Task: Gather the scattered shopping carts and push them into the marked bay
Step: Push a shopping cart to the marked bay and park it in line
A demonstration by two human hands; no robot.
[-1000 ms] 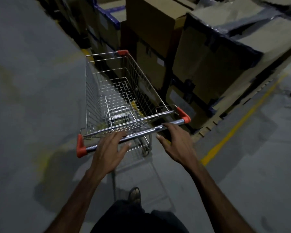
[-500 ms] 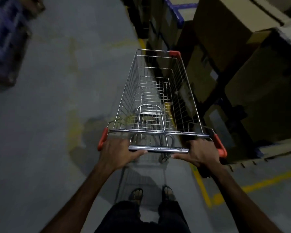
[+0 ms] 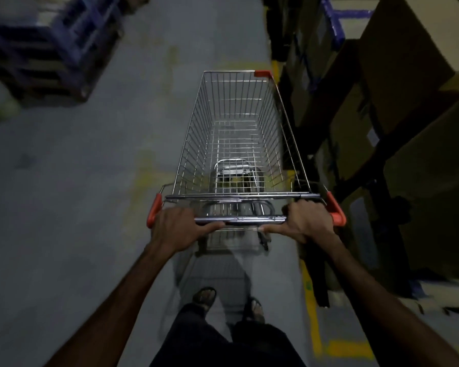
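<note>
1. Head view: left hand (image 3: pixel 178 225) and right hand (image 3: pixel 305 221) each grip the handle bar (image 3: pixel 240 220) of one empty shopping cart (image 3: pixel 236 133) in an aisle beside stacked cardboard boxes (image 3: pixel 408 83).
2. Judged progress: mid-push; no bay or other carts visible.
3. No readable writing.

no legible text, label, brand, number or sign found. the boxes (image 3: pixel 398 75) at the right of the frame carry pale patches that may be labels, but these are dark and blurred and cannot be read. the cart (image 3: pixel 236 144) shows no readable marking on its wire or its orange corner caps. the yellow floor lines (image 3: pixel 313 313) at lower right are plain paint, with no lettering.
</note>
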